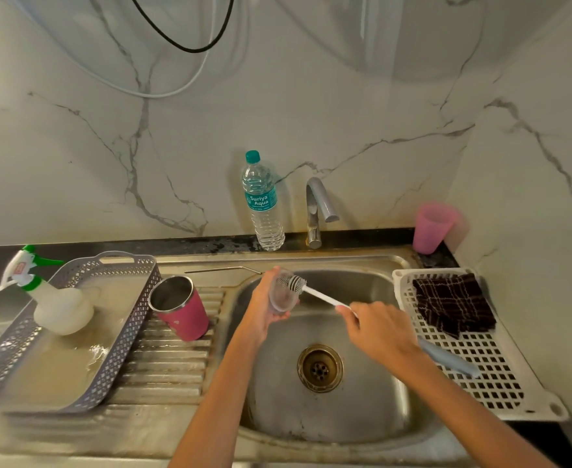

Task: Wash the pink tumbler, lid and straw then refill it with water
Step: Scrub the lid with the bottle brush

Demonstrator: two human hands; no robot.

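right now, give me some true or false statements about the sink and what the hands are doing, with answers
1. The left hand holds the clear lid over the sink. True.
2. The right hand grips the brush by its bristles. False: it grips the handle; the bristles are at the lid.
3. The pink tumbler stands inside the sink. False: it stands on the draining board, left of the sink.
4. The metal straw lies behind the sink, in neither hand. True.
5. The water bottle has no cap. False: its green cap is on.
6. A dark cloth lies on the white rack. True.
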